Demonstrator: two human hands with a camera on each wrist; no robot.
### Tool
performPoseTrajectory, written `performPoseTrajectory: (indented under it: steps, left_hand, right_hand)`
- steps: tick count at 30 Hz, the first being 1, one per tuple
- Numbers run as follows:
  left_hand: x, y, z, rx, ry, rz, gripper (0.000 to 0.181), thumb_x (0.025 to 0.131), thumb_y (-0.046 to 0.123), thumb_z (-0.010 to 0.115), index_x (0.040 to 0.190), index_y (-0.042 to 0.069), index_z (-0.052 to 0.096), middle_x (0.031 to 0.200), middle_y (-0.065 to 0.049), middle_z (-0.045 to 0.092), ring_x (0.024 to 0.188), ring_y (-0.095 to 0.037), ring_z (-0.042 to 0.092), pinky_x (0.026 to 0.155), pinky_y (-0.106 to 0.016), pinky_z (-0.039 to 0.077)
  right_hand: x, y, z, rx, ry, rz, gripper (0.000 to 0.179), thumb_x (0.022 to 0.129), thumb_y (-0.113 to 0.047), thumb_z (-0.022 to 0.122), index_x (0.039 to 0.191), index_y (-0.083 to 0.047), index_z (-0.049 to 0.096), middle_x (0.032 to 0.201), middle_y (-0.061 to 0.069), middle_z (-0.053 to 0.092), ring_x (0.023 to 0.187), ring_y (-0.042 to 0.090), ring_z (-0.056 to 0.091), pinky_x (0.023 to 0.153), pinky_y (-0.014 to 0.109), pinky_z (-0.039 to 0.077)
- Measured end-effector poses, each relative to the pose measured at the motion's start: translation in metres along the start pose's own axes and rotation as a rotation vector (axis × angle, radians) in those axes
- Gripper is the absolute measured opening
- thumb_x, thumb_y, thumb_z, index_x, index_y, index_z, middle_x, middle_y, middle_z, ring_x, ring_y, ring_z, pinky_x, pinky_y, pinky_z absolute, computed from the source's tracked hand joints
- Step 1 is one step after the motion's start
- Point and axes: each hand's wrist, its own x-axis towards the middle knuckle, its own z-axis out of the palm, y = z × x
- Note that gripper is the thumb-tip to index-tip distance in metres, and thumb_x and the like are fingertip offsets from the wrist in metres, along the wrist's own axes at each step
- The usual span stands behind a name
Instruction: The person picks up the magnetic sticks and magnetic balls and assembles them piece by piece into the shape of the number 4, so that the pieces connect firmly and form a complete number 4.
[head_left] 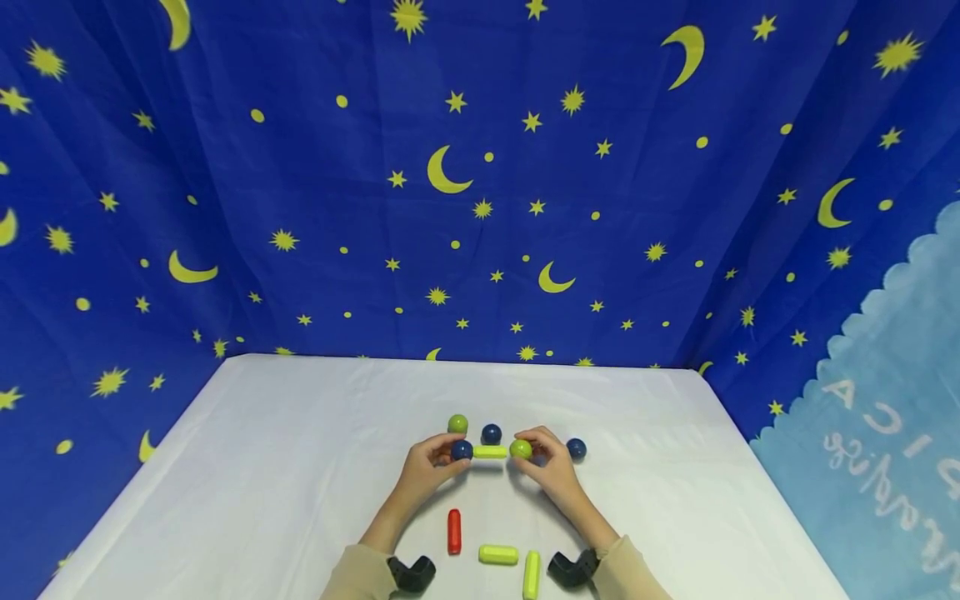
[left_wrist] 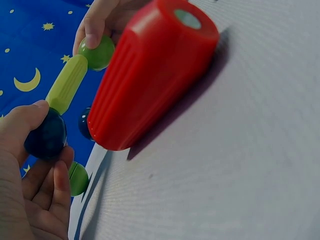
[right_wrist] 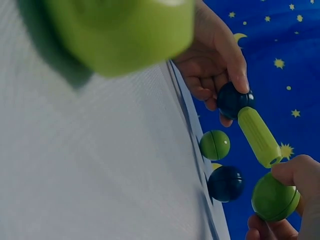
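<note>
My left hand [head_left: 424, 468] pinches a dark blue ball [left_wrist: 46, 134] between thumb and fingers. A yellow-green ribbed rod [head_left: 490, 452] extends from that ball toward the right, raised over the table. My right hand [head_left: 553, 467] grips a green ball [right_wrist: 274, 197] by the rod's other end. The right wrist view shows a small gap between the rod's tip and this ball; in the left wrist view they overlap. Behind the hands sit a loose green ball [head_left: 457, 422] and a blue ball [head_left: 491, 432]. Another blue ball [head_left: 576, 449] lies right of my right hand.
Nearer my body, a red rod [head_left: 454, 532], a yellow-green rod [head_left: 498, 554] and a second yellow-green rod [head_left: 532, 575] lie between the forearms. A white cloth covers the table [head_left: 300, 467]. Blue star-patterned fabric [head_left: 360, 217] hangs along its back and sides.
</note>
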Motion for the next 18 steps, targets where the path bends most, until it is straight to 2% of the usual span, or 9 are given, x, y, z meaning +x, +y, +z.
performPoseTrajectory:
  steps: [13,18]
  left_hand:
    - [-0.0002,-0.0012,-0.0008,0.009,-0.016,0.0,0.044,0.079,0.006,0.074,0.12,-0.004,0.061,0.109,-0.02,0.067,0.087,-0.006,0.059,0.079,-0.019,0.049]
    - [-0.0001,-0.0001,-0.0003,0.004,0.001,0.023,0.044,0.079,0.004,0.074,0.121,-0.007,0.06,0.11,-0.021,0.066,0.087,-0.005,0.058,0.078,-0.018,0.049]
  right_hand:
    - [-0.0007,0.0018,0.0028,-0.014,-0.021,-0.071,0.03,0.073,0.011,0.072,0.102,0.013,0.061,0.092,0.026,0.058,0.08,0.009,0.056,0.069,0.023,0.05]
    - [-0.001,-0.0009,0.0034,-0.011,-0.025,-0.028,0.03,0.074,0.009,0.072,0.102,0.012,0.061,0.093,0.025,0.059,0.081,0.008,0.057,0.07,0.022,0.051]
